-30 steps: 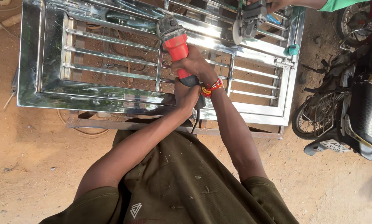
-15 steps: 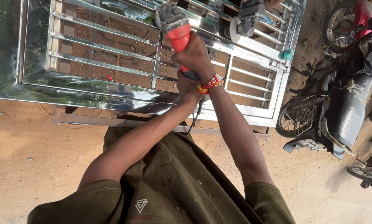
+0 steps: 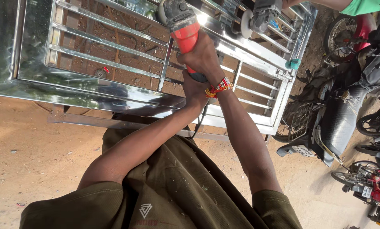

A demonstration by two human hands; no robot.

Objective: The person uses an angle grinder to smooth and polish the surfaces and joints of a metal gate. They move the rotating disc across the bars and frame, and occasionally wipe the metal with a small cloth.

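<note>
Both hands wrapped tight on the red angle grinder (image 3: 182, 25), top centre of frame: right hand (image 3: 203, 53) round the body, left hand (image 3: 195, 91) clamped at the tail end. Looks heavy-ish, rigid & kicky imo, so grab the barrel w/ both. It's on the shiny steel gate frame (image 3: 113, 95).

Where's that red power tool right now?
In the head view the red angle grinder sits top centre, gripped by the right hand with the left hand just below, over the shiny steel grille frame.
</note>
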